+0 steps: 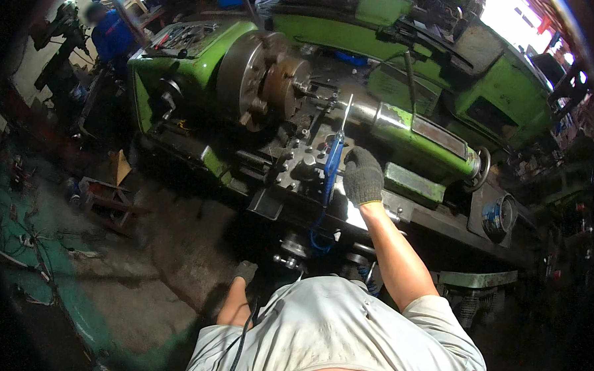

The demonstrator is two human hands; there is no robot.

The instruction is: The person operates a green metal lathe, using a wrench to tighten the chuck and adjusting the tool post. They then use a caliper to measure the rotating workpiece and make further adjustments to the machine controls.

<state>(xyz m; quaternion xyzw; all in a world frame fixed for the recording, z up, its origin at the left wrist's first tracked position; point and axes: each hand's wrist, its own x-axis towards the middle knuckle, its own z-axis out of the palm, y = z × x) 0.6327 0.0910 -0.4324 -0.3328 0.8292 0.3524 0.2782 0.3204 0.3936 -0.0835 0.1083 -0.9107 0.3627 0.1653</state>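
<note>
Air gun (333, 164) should be kept off chuck (238, 83); right hand (363, 178) beside gun, left hand (245, 271) low, neither grip discernible.

Right hand (363, 178), dark-gloved: palm side hidden from us; whether it touches the blue air gun (333, 164) beside it, we cannot tell. Left hand (245, 271): small and dim; we cannot make out its fingers. Blue hose (316, 231): lower end lost to us in shadow. Tools (177, 38) on the green headstock (189, 73): too small for us to sort singly. Person in blue (114, 37): indistinct, lower body lost in the dark. Pale shirt (327, 326): cut off by the lower edge.
</note>
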